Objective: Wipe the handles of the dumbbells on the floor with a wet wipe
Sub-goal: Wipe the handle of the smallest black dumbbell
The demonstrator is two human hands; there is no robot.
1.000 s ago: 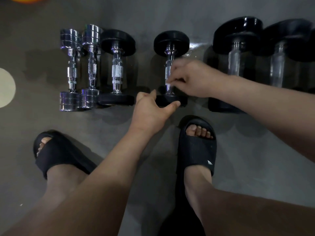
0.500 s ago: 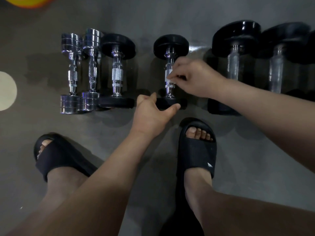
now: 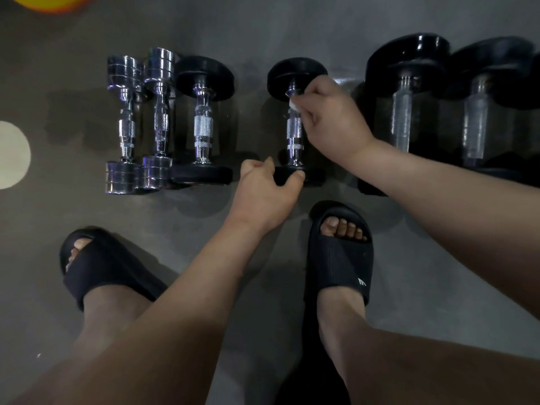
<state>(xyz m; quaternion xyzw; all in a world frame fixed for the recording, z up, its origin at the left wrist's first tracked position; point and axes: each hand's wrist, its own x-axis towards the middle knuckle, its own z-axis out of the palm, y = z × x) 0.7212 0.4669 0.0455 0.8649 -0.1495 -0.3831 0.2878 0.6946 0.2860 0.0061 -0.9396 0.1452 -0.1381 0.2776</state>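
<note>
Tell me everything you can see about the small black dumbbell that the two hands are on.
The dumbbell is small, with two round black end weights, rubber by the look, and a shiny chrome handle knurled in the middle. It lies on the grey floor, fourth from the left in the row, handle pointing away from the person. The left hand holds the near weight; the right hand pinches a white wipe against the handle's far end.

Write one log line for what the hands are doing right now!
right hand: presses wet wipe on far end of handle | left hand: holds near weight of black dumbbell | step: wiping
</note>
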